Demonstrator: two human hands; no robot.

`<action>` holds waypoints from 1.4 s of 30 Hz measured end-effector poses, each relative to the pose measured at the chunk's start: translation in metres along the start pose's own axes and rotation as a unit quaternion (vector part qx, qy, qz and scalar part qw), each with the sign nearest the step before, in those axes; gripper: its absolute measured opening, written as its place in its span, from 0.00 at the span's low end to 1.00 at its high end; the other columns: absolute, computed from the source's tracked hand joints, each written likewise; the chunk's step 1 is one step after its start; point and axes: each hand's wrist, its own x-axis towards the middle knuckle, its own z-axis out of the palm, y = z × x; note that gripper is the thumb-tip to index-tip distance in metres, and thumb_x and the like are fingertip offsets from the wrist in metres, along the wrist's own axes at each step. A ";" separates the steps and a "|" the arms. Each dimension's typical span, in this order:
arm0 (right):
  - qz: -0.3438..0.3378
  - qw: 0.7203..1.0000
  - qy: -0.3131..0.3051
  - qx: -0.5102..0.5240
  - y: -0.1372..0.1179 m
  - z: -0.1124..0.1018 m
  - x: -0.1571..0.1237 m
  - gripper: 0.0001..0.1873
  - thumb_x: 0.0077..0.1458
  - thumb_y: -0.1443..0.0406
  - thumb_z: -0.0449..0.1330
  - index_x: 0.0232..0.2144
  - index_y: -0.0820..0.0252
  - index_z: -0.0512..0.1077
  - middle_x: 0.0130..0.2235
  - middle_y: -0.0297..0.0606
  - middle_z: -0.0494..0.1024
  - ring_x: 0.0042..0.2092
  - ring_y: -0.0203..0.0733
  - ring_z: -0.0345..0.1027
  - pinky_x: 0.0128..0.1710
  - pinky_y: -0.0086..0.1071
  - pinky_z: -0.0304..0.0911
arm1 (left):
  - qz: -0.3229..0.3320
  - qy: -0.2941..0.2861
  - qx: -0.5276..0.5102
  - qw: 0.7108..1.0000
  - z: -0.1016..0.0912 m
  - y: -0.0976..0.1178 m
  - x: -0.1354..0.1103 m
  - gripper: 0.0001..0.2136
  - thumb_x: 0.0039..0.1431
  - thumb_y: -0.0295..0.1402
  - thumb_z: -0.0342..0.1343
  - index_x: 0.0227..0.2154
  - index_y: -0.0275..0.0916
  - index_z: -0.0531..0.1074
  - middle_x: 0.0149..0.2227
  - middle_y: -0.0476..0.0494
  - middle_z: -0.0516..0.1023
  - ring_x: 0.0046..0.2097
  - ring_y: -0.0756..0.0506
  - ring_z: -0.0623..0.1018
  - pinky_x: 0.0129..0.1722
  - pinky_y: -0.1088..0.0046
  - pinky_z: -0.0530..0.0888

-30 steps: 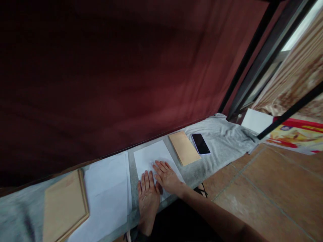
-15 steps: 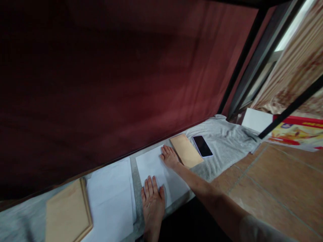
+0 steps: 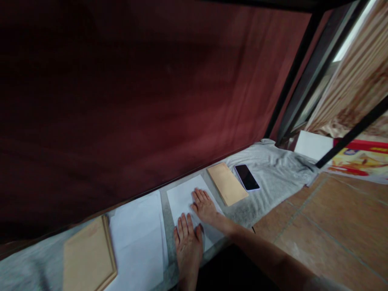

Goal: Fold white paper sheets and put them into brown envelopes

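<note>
A white sheet of paper (image 3: 182, 194) lies on the grey cloth in front of me. My left hand (image 3: 188, 244) rests flat on its near left part, fingers stretched out. Across its middle, my right hand (image 3: 205, 206) lies palm down with the fingers extended. Neither hand holds anything. Left of this sheet is a stack of white paper (image 3: 136, 238). A tan envelope-like piece (image 3: 227, 184) lies just to the right of the sheet, apart from my right hand. Under my palms the paper is hidden.
Farther left sits a stack of tan envelope-like pieces (image 3: 87, 254). A phone (image 3: 247, 178) lies at the right on the grey cloth (image 3: 273, 169). A dark red panel (image 3: 182, 101) rises behind. Black bars (image 3: 351, 131) and a printed box (image 3: 360, 157) stand at right.
My right hand has slid toward me, from the sheet's far right edge to its middle. My left hand stays flat on the paper. The view has shifted slightly.
</note>
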 end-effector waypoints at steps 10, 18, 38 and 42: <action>0.011 1.000 -0.005 -0.009 0.006 -0.028 -0.026 0.29 0.70 0.59 0.48 0.67 0.71 0.58 0.69 0.54 0.58 0.70 0.53 0.50 0.68 0.48 0.49 | -0.002 0.004 -0.013 1.000 -0.001 -0.002 0.003 0.27 0.67 0.38 0.42 0.66 0.30 0.60 0.68 0.30 0.61 0.70 0.35 0.59 0.67 0.49 0.58; -0.069 0.998 -0.003 -0.001 -0.004 -0.046 -0.107 0.29 0.67 0.59 0.54 0.68 0.56 0.59 0.69 0.45 0.60 0.68 0.52 0.55 0.67 0.50 0.49 | -0.020 -0.015 -0.013 1.000 0.007 -0.004 0.002 0.26 0.67 0.34 0.42 0.65 0.32 0.62 0.68 0.29 0.62 0.69 0.34 0.60 0.67 0.44 0.57; -0.055 0.998 0.040 0.008 -0.011 -0.053 -0.106 0.28 0.66 0.60 0.54 0.66 0.56 0.62 0.67 0.45 0.63 0.67 0.50 0.58 0.68 0.49 0.49 | -0.040 -0.061 0.011 0.997 0.038 -0.048 0.122 0.30 0.69 0.43 0.35 0.66 0.27 0.59 0.67 0.25 0.61 0.69 0.37 0.61 0.67 0.50 0.57; -0.053 0.998 0.029 0.005 -0.011 -0.054 -0.106 0.29 0.66 0.59 0.54 0.67 0.55 0.60 0.68 0.44 0.61 0.68 0.51 0.56 0.69 0.50 0.47 | -0.018 -0.075 0.011 0.997 0.038 -0.028 0.135 0.28 0.70 0.39 0.35 0.65 0.25 0.60 0.67 0.24 0.62 0.69 0.37 0.62 0.67 0.51 0.58</action>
